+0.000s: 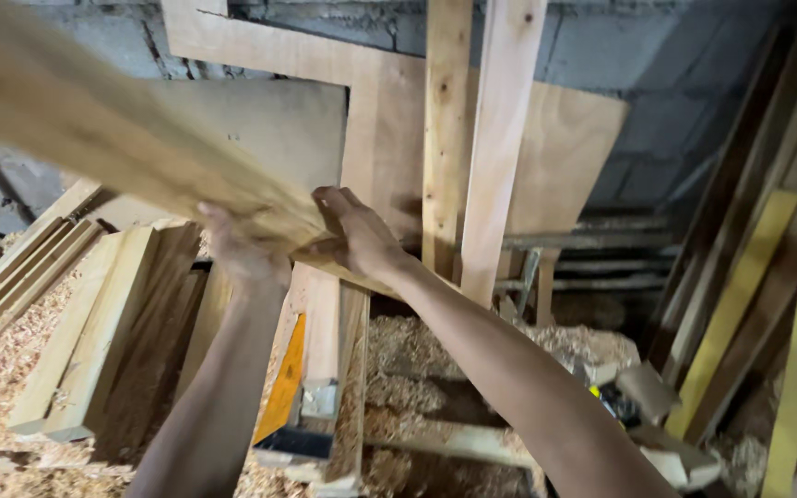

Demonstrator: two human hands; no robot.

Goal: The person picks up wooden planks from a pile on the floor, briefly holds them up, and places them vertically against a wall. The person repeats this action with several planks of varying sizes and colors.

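Observation:
A long pale wooden board (94, 129) slants from the upper left corner down toward the middle of the view, blurred near the camera. My left hand (243, 251) grips its lower end from below. My right hand (354, 235) clasps the same end from the right side, fingers over the top edge. Both arms reach up from the bottom of the view.
Plywood sheets (565, 157) and upright planks (495, 138) lean on a grey block wall behind. A stack of timber pieces (94, 332) lies at left on sawdust. An orange level (285, 383) sits below my hands. Yellow and brown planks (740, 304) lean at right.

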